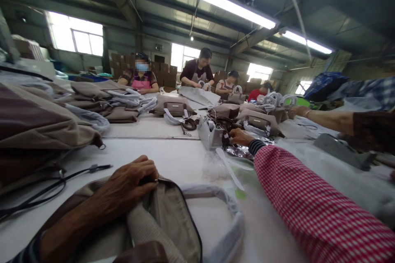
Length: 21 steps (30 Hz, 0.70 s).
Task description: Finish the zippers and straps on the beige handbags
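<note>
My left hand is closed over the top edge of an open taupe handbag in front of me. The bag's zipped mouth gapes and shows a beige lining. Its handle, wrapped in pale plastic, lies on the table to the right. My right hand, in a red checked sleeve, reaches away to dark brown straps and shiny silver wrapping. Its fingers are curled inward, and what they hold is hidden. Just left of that hand stands a grey open box.
A large taupe bag and black cords lie at left. More handbags with wrapped handles spread across the white table. Another person's arm reaches in from the right. Several people work beyond the table.
</note>
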{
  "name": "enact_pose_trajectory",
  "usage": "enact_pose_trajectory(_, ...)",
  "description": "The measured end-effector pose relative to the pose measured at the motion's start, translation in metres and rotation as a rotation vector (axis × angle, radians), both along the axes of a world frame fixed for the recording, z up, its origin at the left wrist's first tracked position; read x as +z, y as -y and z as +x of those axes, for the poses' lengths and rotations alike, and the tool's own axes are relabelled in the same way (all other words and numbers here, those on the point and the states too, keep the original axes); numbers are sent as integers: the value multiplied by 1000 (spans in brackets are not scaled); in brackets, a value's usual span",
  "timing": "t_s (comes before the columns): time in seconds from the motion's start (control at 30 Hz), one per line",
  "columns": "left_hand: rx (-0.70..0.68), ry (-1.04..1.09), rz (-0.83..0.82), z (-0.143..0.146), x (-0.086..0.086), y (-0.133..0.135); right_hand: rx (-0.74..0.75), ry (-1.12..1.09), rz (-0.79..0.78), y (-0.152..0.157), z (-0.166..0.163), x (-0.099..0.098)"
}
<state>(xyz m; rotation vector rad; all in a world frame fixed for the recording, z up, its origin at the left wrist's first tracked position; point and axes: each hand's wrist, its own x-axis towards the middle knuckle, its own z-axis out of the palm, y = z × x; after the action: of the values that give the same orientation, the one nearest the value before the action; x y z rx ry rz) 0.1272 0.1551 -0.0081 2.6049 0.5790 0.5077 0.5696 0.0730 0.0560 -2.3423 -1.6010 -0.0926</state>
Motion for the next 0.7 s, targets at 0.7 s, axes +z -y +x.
enact_pose_trajectory(0.7,-20,-58,16,-9,27,24,394,53,239,37,-126,55)
